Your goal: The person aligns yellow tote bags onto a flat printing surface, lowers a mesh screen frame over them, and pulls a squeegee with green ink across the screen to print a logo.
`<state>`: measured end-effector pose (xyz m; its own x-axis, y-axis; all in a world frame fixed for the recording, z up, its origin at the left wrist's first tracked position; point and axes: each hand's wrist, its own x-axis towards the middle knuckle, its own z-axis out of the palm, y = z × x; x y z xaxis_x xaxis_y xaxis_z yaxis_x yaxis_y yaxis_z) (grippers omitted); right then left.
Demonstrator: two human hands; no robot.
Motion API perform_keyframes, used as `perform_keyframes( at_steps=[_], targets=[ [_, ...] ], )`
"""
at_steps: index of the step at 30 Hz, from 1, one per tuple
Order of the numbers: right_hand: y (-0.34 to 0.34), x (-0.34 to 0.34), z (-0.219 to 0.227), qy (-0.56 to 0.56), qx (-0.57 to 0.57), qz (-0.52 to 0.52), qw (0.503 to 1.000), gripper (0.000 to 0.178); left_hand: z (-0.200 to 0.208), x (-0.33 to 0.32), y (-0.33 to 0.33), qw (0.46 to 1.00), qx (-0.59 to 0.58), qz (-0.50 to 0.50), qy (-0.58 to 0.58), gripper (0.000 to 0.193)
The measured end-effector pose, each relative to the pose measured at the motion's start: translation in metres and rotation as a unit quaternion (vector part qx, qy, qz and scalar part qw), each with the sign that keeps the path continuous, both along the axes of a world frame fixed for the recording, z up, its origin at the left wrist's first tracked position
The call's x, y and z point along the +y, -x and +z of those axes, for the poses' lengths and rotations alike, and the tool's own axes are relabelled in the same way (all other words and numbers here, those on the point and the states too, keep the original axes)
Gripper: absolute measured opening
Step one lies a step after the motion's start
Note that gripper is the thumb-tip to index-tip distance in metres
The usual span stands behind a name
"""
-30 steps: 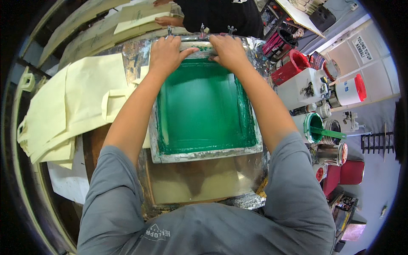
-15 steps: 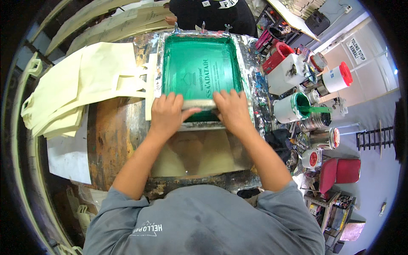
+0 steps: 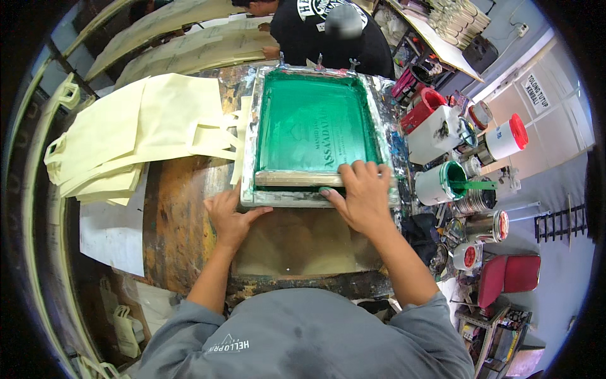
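Observation:
A screen-printing frame (image 3: 248, 158) lies flat on the table, its mesh coated with green ink (image 3: 303, 107) and showing dark lettering. Across its near end rests a squeegee (image 3: 297, 179) with a wooden handle. My right hand (image 3: 366, 199) grips the squeegee's right part, fingers over the far side and thumb on the near side. At the frame's near left corner is my left hand (image 3: 228, 220), off the squeegee. Its thumb stretches along the near edge and its fingers are apart, by the left side.
Pale yellow cloth bags (image 3: 145, 120) are piled on the left of the paint-stained table (image 3: 170, 215). Ink tubs, including a white bucket of green ink (image 3: 435, 184), crowd the right side. Beyond the clamps (image 3: 319, 62), a person in black (image 3: 334, 38) bends near racks of bags.
My left hand has let go of the squeegee and moved down-left to the frame's corner. The squeegee now rests near the frame's near end, with my right hand still on it.

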<state>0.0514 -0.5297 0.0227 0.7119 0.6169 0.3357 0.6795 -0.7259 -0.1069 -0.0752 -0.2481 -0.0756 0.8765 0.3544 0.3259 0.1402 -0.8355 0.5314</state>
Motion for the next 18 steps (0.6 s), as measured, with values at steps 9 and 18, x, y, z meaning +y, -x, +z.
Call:
perform_keyframes(
  at_steps=[9,18],
  targets=[
    [-0.099,0.037,0.139,-0.089,-0.231,0.001,0.969,0.047,0.051,-0.003,-0.079,0.975,-0.139,0.053,0.164,0.096],
    [-0.121,0.045,0.17,-0.128,-0.194,-0.036,0.972,0.058,-0.034,0.009,-0.09,0.994,-0.007,0.049,0.097,0.042]
  ],
)
